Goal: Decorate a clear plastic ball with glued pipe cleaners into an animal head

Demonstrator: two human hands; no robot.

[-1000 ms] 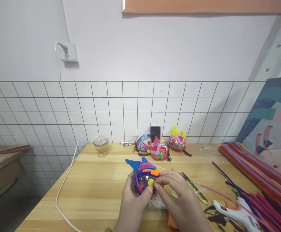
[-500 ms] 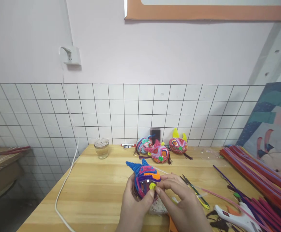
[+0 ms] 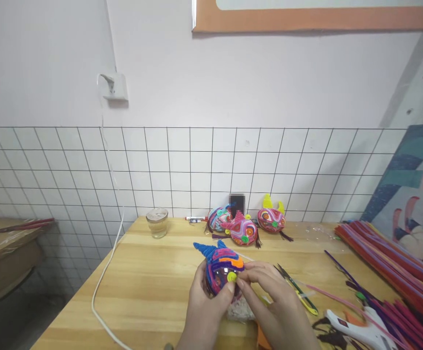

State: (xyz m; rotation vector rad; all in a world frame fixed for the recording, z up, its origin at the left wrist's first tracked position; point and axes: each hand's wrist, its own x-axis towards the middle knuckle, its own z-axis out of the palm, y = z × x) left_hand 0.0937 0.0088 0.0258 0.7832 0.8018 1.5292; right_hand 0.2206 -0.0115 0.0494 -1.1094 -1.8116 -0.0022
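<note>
Fingers of both hands (image 3: pixel 233 296) hide the pipe-cleaner mask's (image 3: pixel 221 267) lower half.

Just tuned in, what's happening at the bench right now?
A person is working on a pipe-cleaner mask with blue horns, held just above the wooden table. The left hand cups it from below while the right hand pinches a small yellow coil against its front. Three finished masks sit by the tiled wall, with scissors, a glue gun and pipe cleaners to the right.
</note>
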